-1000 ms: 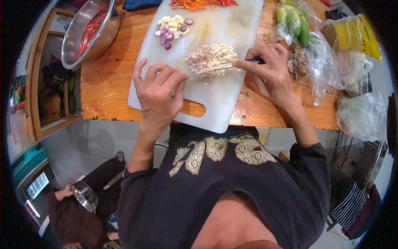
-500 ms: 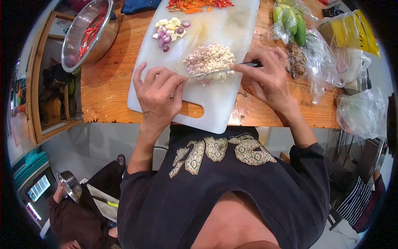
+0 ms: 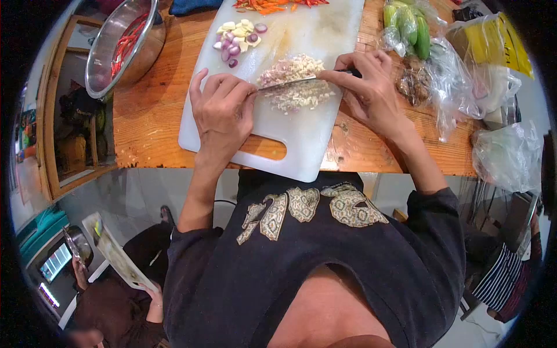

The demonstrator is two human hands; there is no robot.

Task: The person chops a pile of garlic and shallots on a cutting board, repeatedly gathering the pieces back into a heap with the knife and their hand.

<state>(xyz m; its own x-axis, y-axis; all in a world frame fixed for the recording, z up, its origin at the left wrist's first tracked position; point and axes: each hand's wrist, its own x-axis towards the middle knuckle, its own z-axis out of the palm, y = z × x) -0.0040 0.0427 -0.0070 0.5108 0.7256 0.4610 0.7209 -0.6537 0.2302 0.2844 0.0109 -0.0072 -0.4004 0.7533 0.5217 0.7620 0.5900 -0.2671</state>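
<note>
My right hand (image 3: 368,87) grips the dark handle of a knife (image 3: 290,83). At the blade's far end, the fingers of my left hand (image 3: 223,110) pinch the tip. The blade lies across a heap of finely chopped shallot and garlic (image 3: 290,68), with chopped bits on both sides of it. Under the heap is a white cutting board (image 3: 232,75) with a handle slot near me. Peeled shallots and garlic cloves (image 3: 235,39) sit at the board's upper left, and cut red and orange chillies (image 3: 278,4) lie along its far edge.
A metal bowl of red chillies (image 3: 91,66) stands left on the wooden table (image 3: 151,139). To the right are bagged green vegetables (image 3: 409,29), plastic bags (image 3: 455,75) and a yellow package (image 3: 505,43). A person at lower left holds a board (image 3: 119,255); another sits lower right.
The knife and both hands have moved away from me across the heap, leaving more chopped bits on the near side. The person at lower left has raised and tilted their board.
</note>
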